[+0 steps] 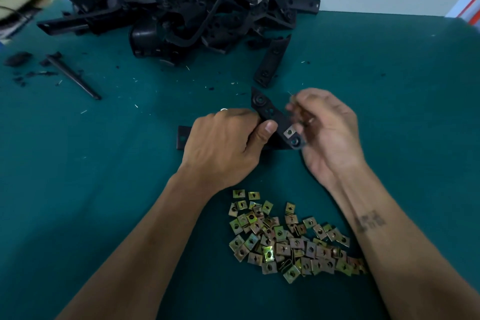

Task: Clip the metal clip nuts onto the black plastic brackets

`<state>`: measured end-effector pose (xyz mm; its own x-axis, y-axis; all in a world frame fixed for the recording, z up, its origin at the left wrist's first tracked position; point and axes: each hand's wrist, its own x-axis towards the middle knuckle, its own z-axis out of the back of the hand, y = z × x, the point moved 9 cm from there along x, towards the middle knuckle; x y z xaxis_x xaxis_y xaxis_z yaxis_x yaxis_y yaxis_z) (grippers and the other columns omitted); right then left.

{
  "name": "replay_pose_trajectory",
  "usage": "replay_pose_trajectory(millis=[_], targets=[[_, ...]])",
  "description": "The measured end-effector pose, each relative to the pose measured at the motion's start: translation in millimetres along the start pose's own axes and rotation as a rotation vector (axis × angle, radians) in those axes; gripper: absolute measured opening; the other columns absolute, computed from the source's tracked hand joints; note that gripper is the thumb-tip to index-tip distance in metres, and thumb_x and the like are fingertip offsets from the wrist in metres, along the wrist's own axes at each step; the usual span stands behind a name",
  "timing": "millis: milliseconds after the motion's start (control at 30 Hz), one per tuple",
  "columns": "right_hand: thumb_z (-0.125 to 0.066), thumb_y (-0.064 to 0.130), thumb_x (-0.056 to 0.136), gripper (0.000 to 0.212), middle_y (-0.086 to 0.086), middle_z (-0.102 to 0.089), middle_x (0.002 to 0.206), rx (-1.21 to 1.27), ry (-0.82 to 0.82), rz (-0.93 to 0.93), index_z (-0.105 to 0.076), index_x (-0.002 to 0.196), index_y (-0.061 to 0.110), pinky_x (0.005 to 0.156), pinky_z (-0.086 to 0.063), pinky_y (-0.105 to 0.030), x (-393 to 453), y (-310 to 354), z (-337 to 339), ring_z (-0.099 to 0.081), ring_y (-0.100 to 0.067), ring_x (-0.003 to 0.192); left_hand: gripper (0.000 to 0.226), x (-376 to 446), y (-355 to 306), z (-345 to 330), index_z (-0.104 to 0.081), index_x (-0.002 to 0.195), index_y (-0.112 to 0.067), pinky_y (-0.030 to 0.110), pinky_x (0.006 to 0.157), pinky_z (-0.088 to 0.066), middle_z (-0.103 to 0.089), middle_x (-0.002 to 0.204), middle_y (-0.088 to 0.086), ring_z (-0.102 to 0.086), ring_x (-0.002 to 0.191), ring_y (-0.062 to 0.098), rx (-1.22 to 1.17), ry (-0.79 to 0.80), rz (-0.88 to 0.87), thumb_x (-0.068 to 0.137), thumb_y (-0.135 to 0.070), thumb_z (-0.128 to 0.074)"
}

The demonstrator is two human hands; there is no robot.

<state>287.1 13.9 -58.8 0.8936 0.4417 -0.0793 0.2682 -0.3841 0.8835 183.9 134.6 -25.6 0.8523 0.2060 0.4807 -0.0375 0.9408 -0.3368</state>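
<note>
My left hand [223, 145] grips a black plastic bracket [268, 112] by its middle, holding it tilted just above the green table. A silvery metal clip nut [289, 132] sits on the bracket's lower right end. My right hand [330, 132], blurred, has its fingers curled at that end, and the thumb and fingertips are at the nut's edge. Whether it holds more nuts inside the fingers is unclear. A second black bracket [183, 138] lies flat, mostly hidden under my left hand. A pile of several gold-coloured clip nuts [285, 239] lies near me, between my forearms.
A heap of black plastic brackets [181, 15] fills the back of the green table [104, 163]. One bracket [271, 62] lies apart from it, just beyond my hands. A thin black rod [74, 76] and black scraps lie at the left. A wall stands behind the table.
</note>
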Motion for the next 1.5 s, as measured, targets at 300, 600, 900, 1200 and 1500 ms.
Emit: replay_pose_trajectory(millis=[300,600,900,1200,1500], targets=[[-0.072,0.003,0.087,0.010,-0.012,-0.074,0.092,-0.004,0.040,-0.020,-0.074,0.096,0.003,0.082,-0.057,-0.038,-9.4,-17.6,-11.4,-0.069,-0.024,0.088,0.050,-0.2,-3.9,0.7,-0.042,0.069,-0.019,0.033,0.051,-0.028,-0.042,0.068,-0.010,-0.048,0.060,0.024,0.022,-0.023,-0.028,0.103,-0.053,-0.030],[-0.074,-0.002,0.087,0.011,-0.006,-0.074,0.083,-0.003,-0.051,0.082,-0.073,0.083,0.008,0.096,-0.048,-0.044,-15.9,-12.5,-9.2,-0.067,-0.021,0.087,0.046,0.6,-7.9,5.9,-0.034,0.068,-0.020,0.030,0.053,-0.021,-0.034,0.068,-0.012,-0.034,0.062,0.016,0.034,-0.074,-0.063,0.103,-0.050,-0.033],[-0.075,0.003,0.089,0.019,-0.008,-0.074,0.080,0.020,-0.083,0.118,-0.070,0.073,0.014,0.080,-0.050,-0.041,-20.8,-11.7,-8.9,-0.066,-0.019,0.078,0.045,0.4,-9.0,6.2,-0.033,0.069,-0.022,0.031,0.053,-0.023,-0.036,0.070,-0.013,-0.051,0.063,0.026,0.013,-0.058,-0.068,0.104,-0.051,-0.031],[-0.074,-0.004,0.087,0.023,-0.001,-0.072,0.070,-0.052,-0.096,0.273,-0.073,0.074,0.014,0.070,-0.054,-0.020,-20.8,1.2,-11.5,-0.065,-0.011,0.070,0.051,0.5,-6.3,2.4,-0.039,0.068,-0.019,0.032,0.052,-0.029,-0.041,0.068,-0.010,-0.051,0.063,0.026,0.005,-0.020,-0.046,0.103,-0.055,-0.027],[-0.074,-0.008,0.085,0.032,0.002,-0.069,0.066,-0.097,-0.032,0.301,-0.074,0.067,0.019,0.068,-0.052,-0.017,-19.9,5.7,-17.6,-0.061,-0.007,0.065,0.048,0.5,-5.0,2.8,-0.038,0.069,-0.021,0.033,0.053,-0.028,-0.042,0.069,-0.009,-0.053,0.063,0.028,-0.010,-0.018,-0.039,0.102,-0.054,-0.029]])
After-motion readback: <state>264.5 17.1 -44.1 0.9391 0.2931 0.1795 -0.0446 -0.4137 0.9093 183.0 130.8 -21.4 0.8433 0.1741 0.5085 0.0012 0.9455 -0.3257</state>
